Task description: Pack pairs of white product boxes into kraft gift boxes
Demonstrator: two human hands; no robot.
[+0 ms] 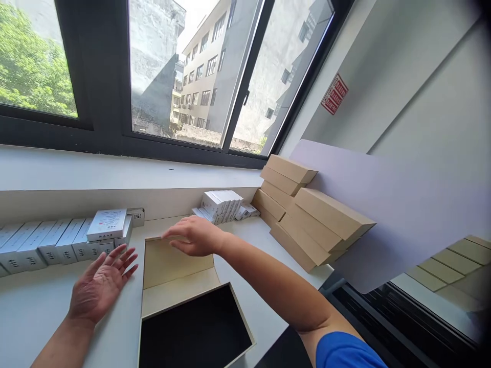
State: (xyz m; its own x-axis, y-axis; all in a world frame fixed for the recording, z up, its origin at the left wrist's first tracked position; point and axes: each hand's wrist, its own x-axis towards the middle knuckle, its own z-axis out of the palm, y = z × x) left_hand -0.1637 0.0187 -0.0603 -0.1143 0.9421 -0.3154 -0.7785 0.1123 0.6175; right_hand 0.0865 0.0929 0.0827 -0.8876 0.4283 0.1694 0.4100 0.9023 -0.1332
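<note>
An open box with a cream lid (176, 263) and a black inside (195, 332) lies on the white table in front of me. My right hand (199, 236) is over the lid's far part, its fingers stretched toward the far left corner; whether they touch the lid I cannot tell. Palm up and fingers spread, my left hand (102, 283) is left of the box and holds nothing. Just beyond its fingertips, a white printed box (108, 224) lies flat on top of a row of similar white boxes (49, 241).
More small white boxes (222, 204) are stacked against the back ledge. Brown cardboard boxes (303, 214) are piled at the right, beside a pale panel (383, 204). Behind the table runs a window with a dark frame (107, 76). Several cream boxes (448, 263) are at the far right.
</note>
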